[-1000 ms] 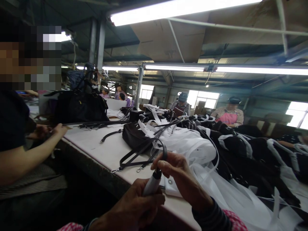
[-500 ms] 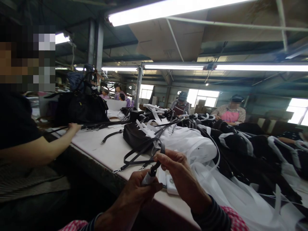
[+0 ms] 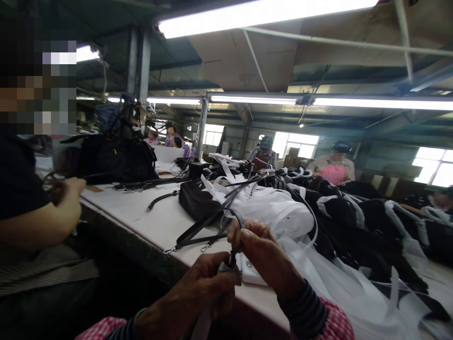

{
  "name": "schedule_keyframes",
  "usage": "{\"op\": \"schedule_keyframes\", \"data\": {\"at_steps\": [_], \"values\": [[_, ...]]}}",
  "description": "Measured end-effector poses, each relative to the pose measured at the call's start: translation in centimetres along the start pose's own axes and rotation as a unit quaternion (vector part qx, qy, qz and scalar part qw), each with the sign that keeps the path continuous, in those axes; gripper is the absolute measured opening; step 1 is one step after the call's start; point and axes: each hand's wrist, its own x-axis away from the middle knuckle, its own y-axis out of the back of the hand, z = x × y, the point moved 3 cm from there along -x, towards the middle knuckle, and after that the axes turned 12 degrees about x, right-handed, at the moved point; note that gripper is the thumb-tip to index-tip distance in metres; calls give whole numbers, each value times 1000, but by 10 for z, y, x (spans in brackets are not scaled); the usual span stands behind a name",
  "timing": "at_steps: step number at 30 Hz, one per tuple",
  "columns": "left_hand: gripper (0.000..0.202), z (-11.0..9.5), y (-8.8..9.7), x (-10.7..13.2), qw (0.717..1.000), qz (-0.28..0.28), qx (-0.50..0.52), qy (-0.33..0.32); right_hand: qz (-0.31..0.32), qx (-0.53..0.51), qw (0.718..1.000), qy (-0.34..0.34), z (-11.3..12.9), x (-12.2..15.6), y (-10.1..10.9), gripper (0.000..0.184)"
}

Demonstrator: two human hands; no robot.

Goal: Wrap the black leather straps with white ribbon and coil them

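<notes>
Near the table's front edge, my right hand pinches a thin black strap, whose loop rises over the fingers. Two metal snap hooks on strap ends lie on the table to the left. Just below, my left hand is closed around the strap's end, which is wrapped in white strip; that strip hangs below the fingers. Both hands nearly meet at a small dark piece between the fingertips, too covered to make out. A white box-like object lies behind my right hand.
White strip material is heaped beyond my hands, beside a black bag. More black bags with white-wrapped handles fill the right. Another strap lies on the table. A co-worker's hand is at the left; other people work behind.
My left hand has turned and moved slightly, with the white strip now hanging beneath it. My right fingers have slid down closer to it. The co-worker's hand has drawn back leftward.
</notes>
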Motion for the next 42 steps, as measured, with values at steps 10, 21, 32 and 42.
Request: {"op": "schedule_keyframes", "data": {"at_steps": [10, 21, 32, 42], "values": [[22, -3, 14, 5, 936, -192, -285, -72, -131, 145, 975, -104, -13, 31, -4, 25], [32, 3, 13, 14, 997, -67, 37, 4, -152, 148, 970, -117, -7, 37, 13, 25], [32, 19, 25, 14, 984, -154, 92, -6, -149, 165, 968, -113, 4, 38, 13, 25], [40, 22, 22, 18, 986, -143, 85, 30, -131, 157, 971, -122, 0, 38, 13, 25]]}}
